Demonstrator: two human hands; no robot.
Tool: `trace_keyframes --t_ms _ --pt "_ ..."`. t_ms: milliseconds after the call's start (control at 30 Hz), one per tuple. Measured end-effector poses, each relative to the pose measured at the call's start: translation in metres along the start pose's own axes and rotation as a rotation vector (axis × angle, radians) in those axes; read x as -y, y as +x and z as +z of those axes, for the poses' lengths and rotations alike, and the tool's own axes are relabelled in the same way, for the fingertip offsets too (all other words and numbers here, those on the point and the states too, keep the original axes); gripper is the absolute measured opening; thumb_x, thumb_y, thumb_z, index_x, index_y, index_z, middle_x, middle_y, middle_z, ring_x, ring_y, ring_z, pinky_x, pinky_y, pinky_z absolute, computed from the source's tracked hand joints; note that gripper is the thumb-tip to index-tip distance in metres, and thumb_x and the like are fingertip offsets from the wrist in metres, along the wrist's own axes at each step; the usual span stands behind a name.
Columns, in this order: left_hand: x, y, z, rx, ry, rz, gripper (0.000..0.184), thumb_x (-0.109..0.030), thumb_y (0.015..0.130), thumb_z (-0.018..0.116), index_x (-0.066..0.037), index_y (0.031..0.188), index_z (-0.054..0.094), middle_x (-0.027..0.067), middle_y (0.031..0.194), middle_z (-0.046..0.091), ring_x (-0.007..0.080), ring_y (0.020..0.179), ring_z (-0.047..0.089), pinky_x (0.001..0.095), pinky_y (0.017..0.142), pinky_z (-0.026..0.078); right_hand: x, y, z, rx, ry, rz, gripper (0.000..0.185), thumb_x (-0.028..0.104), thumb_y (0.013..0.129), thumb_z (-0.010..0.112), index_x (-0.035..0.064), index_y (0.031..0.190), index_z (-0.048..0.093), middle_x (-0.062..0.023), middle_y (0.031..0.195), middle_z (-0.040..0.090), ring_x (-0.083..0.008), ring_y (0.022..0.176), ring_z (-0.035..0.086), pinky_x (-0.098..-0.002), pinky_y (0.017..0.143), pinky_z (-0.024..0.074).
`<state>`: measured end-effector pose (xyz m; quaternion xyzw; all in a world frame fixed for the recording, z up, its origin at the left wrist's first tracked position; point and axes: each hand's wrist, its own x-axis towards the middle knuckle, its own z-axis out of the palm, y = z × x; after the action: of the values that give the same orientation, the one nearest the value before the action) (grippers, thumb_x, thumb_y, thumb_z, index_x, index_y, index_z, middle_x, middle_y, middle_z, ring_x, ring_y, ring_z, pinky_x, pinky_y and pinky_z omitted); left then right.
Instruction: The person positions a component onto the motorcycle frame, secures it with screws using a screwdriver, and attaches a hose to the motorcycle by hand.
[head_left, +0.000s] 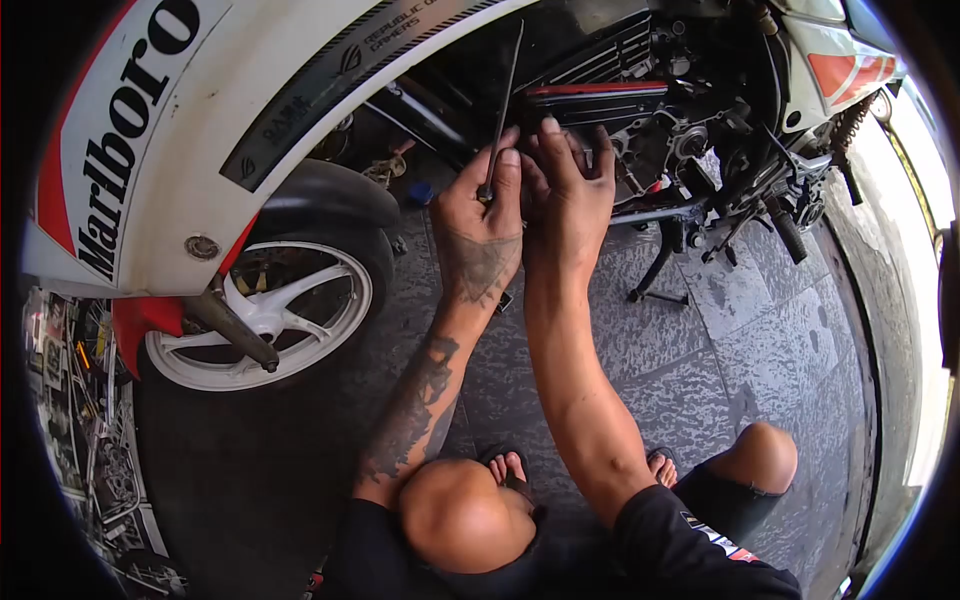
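My left hand [478,215] is closed round a screwdriver [507,105], its long thin shaft pointing up past the thumb. Close beside it, my right hand [570,190] has its fingers bent inward below a black cover with a red edge [600,90] on the motorcycle's engine. Whatever lies between the right fingers is too small or hidden to name. Both hands are in front of the engine [690,140], whose casing and bolts show to the right. The white fairing with red and dark stripes [200,130] hangs over the left side.
The front wheel [265,315] with white spokes stands at left. A stand leg [660,270] and a footpeg [790,235] jut out at right. Grey patterned floor tiles [740,330] lie below. My knee [465,515] is under my left forearm. Metal parts [105,470] lie at far left.
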<state>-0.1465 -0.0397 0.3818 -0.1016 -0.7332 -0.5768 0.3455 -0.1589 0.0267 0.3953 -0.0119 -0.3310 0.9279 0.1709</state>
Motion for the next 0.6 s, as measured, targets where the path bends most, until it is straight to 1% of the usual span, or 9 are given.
trace_keyframes --t_ms 67,100,133,233,267,333,533,567,600 --pt "-0.003 -0.001 -0.001 0.014 0.015 -0.06 0.028 -0.021 0.096 0.054 -0.002 0.115 0.064 0.0111 0.09 0.071 0.0107 0.075 0.065 0.0256 0.068 0.052 -0.004 0.005 -0.006 0.031 0.051 -0.032 0.073 0.013 0.085 0.069 -0.0022 0.141 0.025 -0.0074 0.1 0.06 -0.0113 0.084 0.059 -0.0224 0.062 0.0479" --pt "-0.002 -0.001 0.0 0.019 0.0 -0.072 0.027 -0.019 0.096 0.054 -0.002 0.116 0.064 0.0042 0.08 0.063 0.0071 0.067 0.056 0.0222 0.062 0.045 -0.006 0.008 -0.006 0.067 0.093 -0.062 0.07 0.012 0.086 0.068 -0.0023 0.141 0.026 -0.0071 0.099 0.061 -0.0106 0.085 0.059 -0.0224 0.062 0.0478" --pt "-0.003 -0.002 0.0 0.027 -0.024 -0.085 0.027 -0.017 0.097 0.054 -0.003 0.117 0.063 -0.0027 0.069 0.055 0.0036 0.059 0.046 0.0189 0.056 0.039 -0.007 0.008 -0.007 0.031 0.016 -0.067 0.066 0.013 0.087 0.068 -0.0017 0.139 0.031 -0.0097 0.104 0.06 -0.0165 0.09 0.06 -0.027 0.071 0.0512" --pt "-0.003 -0.003 -0.004 0.044 -0.112 -0.154 0.026 -0.016 0.096 0.054 -0.003 0.117 0.063 -0.0041 0.065 0.051 0.0032 0.058 0.044 0.0183 0.054 0.037 -0.005 0.008 -0.008 0.059 -0.009 -0.061 0.066 0.013 0.087 0.068 -0.0002 0.139 0.03 -0.0092 0.102 0.06 -0.0155 0.09 0.06 -0.0273 0.071 0.0514" --pt "-0.005 -0.003 -0.006 0.039 -0.115 -0.162 0.026 -0.016 0.096 0.054 -0.003 0.117 0.063 -0.0041 0.065 0.051 0.0032 0.058 0.044 0.0183 0.054 0.037 -0.006 0.008 -0.009 0.053 -0.001 -0.062 0.057 0.013 0.088 0.067 0.0018 0.135 0.037 -0.0079 0.102 0.061 -0.0138 0.089 0.06 -0.0268 0.07 0.0514" --pt "-0.006 -0.003 -0.009 0.088 -0.091 -0.223 0.027 -0.019 0.095 0.057 -0.004 0.117 0.063 0.0073 0.093 0.07 0.0116 0.073 0.065 0.0253 0.066 0.052 -0.006 0.008 -0.009 0.081 -0.005 -0.089 0.055 0.012 0.088 0.066 0.0004 0.134 0.039 -0.0058 0.097 0.06 -0.0122 0.087 0.06 -0.0239 0.066 0.0505" --pt "0.006 0.007 0.011 -0.008 -0.174 -0.111 0.022 -0.015 0.092 0.062 -0.001 0.109 0.062 0.0066 0.087 0.069 0.0107 0.079 0.065 0.0235 0.069 0.05 -0.009 0.008 -0.011 0.089 -0.055 -0.196 0.05 0.011 0.088 0.065 -0.0026 0.13 0.041 -0.0041 0.092 0.06 -0.0112 0.084 0.061 -0.0214 0.063 0.05" --pt "0.007 0.01 0.013 -0.019 -0.188 -0.121 0.02 -0.014 0.091 0.062 -0.001 0.106 0.062 0.0068 0.085 0.069 0.0108 0.078 0.065 0.0234 0.068 0.05 -0.008 0.005 -0.009 0.062 -0.073 -0.211 0.044 0.011 0.089 0.064 -0.0005 0.127 0.045 -0.0057 0.094 0.061 -0.0121 0.085 0.061 -0.0242 0.068 0.0509" --pt "0.007 0.014 0.016 -0.045 -0.201 -0.095 0.018 -0.011 0.09 0.064 0.0 0.104 0.06 -0.0002 0.072 0.06 0.0043 0.068 0.061 0.0163 0.054 0.045 -0.007 0.003 -0.008 0.036 -0.091 -0.225 0.037 0.011 0.09 0.063 0.0016 0.123 0.048 -0.0073 0.097 0.062 -0.0131 0.086 0.061 -0.0271 0.072 0.0517"
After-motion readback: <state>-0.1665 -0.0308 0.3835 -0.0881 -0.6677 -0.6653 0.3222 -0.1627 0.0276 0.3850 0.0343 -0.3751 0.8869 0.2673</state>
